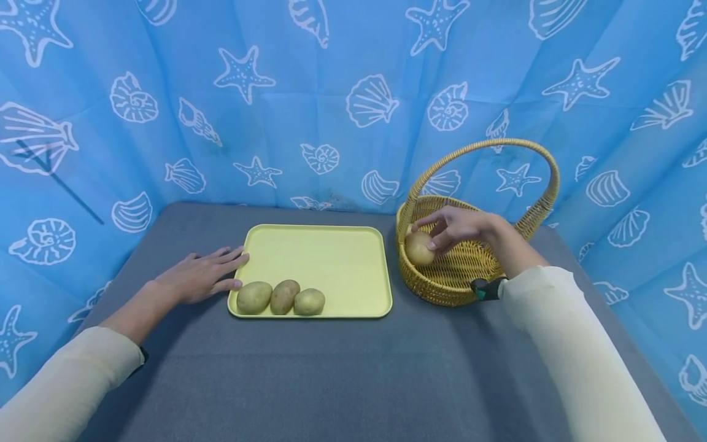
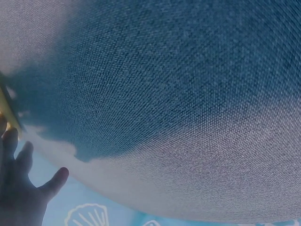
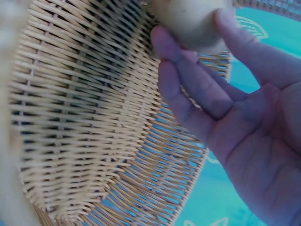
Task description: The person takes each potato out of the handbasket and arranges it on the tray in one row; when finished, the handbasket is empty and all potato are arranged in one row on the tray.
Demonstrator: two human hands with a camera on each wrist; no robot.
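My right hand (image 1: 461, 226) reaches into a wicker basket (image 1: 442, 294), pinching a potato (image 1: 421, 248) between thumb and fingers at the basket's left side. The right wrist view shows the thumb on one side of that potato (image 3: 193, 28) and curled fingers on the other. My left hand (image 1: 201, 277) lies at the left edge of a yellow tray (image 1: 320, 255), its fingers extended and the fingertips at the rim. Along the tray's near left side lie three potatoes (image 1: 254, 298) in a row. The left wrist view catches only part of the left hand (image 2: 23, 188).
The basket's tall arched handle (image 1: 510, 142) rises beside my right forearm. A grey cloth (image 1: 331, 374) covers the table. Behind it hangs a blue curtain (image 1: 331, 123) with white shells and starfish. The tray and basket stand side by side with a narrow gap.
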